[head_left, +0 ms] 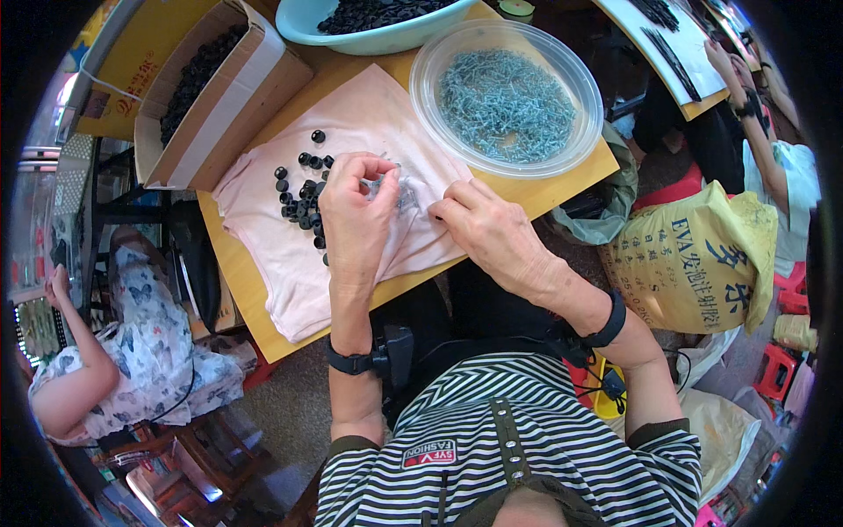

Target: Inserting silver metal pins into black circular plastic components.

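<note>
My left hand (358, 211) is closed in a pinch over a pale pink cloth (299, 158), with thin silvery screws showing at its fingertips. More silvery screws (406, 198) lie on the cloth beside those fingers. Just left of this hand sits a loose group of small black cylindrical caps (303, 206). My right hand (492, 230) is closed too, thumb against curled fingers, at the cloth's right side. Whatever it pinches, if anything, is hidden. Beyond both hands, a round clear plastic tub (421, 105) holds a heap of bluish-silver screws (505, 101).
A cardboard box (233, 105) of black pieces stands at the table's far left. At the back is a pale blue basin (303, 31) of black parts. A yellow sack (685, 263) stands right of the table (263, 329). Other people sit at both sides.
</note>
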### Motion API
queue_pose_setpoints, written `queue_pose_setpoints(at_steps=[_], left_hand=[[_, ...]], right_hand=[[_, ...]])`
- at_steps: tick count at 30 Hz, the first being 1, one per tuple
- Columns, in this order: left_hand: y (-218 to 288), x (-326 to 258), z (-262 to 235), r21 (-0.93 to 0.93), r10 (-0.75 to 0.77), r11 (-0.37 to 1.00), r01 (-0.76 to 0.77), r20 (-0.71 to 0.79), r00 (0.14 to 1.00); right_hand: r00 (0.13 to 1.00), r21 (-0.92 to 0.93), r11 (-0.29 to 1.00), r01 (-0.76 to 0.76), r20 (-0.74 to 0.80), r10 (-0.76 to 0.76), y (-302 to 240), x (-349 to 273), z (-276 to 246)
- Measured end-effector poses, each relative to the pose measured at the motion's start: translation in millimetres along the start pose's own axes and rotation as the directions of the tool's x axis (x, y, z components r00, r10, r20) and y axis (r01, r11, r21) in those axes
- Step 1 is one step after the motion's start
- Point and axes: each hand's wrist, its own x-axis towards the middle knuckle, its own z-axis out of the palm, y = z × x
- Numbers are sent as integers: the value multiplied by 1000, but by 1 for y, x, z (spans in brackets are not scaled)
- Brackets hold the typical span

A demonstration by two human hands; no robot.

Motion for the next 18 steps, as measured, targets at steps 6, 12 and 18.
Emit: queue_pose_setpoints(at_steps=[6, 12, 18], left_hand=[[-14, -4, -4, -574, -265, 761, 302, 150, 952], [-14, -6, -5, -501, -216, 834, 231, 87, 972], [-8, 3, 2, 4, -6, 1000, 6, 17, 1000]], right_hand=[[1000, 27, 1000, -12, 0, 12, -2, 0, -3], [1000, 10, 1000, -28, 12, 28, -1, 1, -5], [999, 27, 999, -28, -30, 29, 2, 0, 0]])
